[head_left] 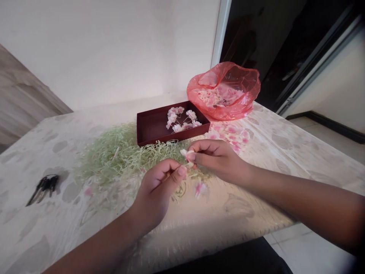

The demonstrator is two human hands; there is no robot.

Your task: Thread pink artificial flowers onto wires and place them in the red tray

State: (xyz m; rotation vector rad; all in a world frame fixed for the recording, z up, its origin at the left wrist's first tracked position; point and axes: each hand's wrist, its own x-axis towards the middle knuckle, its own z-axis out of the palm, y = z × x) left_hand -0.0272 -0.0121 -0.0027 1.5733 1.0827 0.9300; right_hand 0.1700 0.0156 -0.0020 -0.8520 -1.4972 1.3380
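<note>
Between thumb and fingers, my right hand [218, 160] pinches a small white and pink flower [186, 153]. My left hand [161, 186] is closed in a pinch just left of and below it, at a thin pale stem that is hard to make out. The fingertips of both hands nearly meet. Behind them lies a heap of pale green artificial stems [114, 156]. A dark red open box [154, 123] stands beyond the heap, with several pink and white flowers [178, 127] on its right side.
A red plastic bag [251, 95] with petals inside stands behind the box. Loose pink petals [234, 135] lie right of the box, and one flower [200, 189] lies near my hands. Keys [45, 186] rest at the left on the patterned tablecloth [242, 205].
</note>
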